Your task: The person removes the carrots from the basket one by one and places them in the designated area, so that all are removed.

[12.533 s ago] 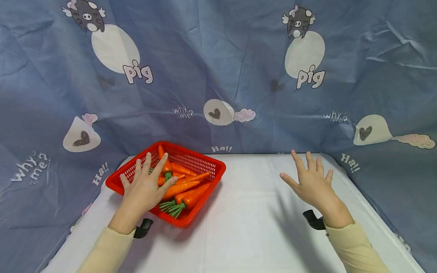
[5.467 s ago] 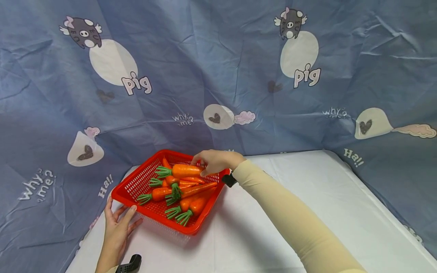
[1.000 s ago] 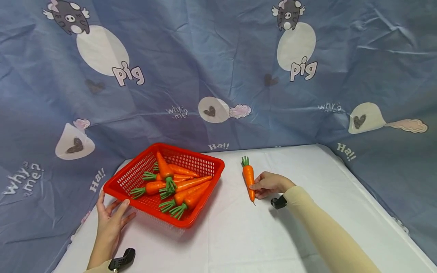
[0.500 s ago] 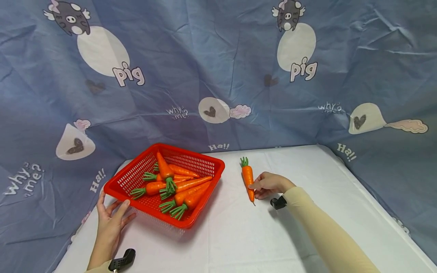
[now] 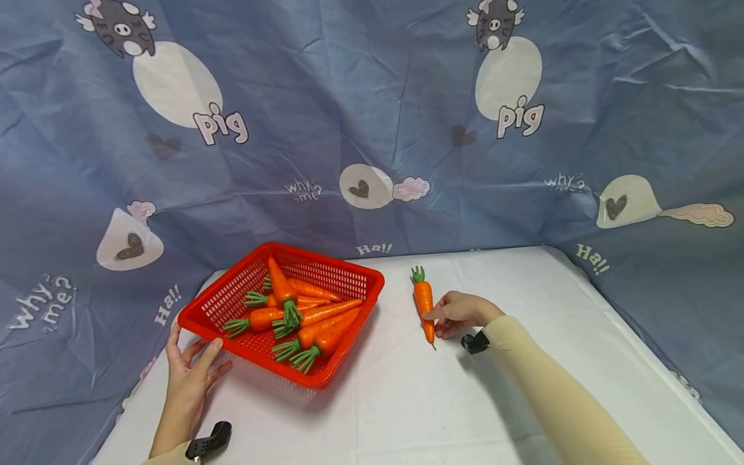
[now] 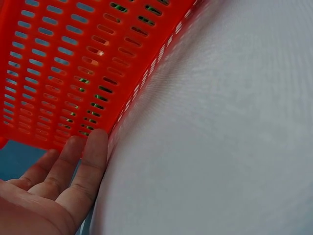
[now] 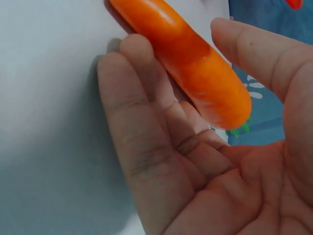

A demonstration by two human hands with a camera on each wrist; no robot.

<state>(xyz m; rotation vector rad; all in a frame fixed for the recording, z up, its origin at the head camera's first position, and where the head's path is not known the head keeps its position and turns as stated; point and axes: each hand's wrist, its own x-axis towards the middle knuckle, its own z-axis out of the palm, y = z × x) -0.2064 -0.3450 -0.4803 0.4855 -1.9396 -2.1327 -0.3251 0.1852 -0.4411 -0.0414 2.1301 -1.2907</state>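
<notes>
An orange carrot with green leaf stubs lies on the white table right of the basket, leaves toward the backdrop. Over its lower half sits my right hand. In the right wrist view the fingers lie along one side of the carrot, and the thumb stands off its other side with a gap. My left hand is at the near-left corner of a red plastic basket. The left wrist view has its fairly straight fingertips against the basket's slotted wall.
Several carrots with green tops lie heaped in the basket. A blue printed cloth hangs behind the table and at its sides. White cloth covers the table.
The right hand took a carrot out of the basket and brought it right onto the table. Over the last second the hands and carrot have barely moved.
</notes>
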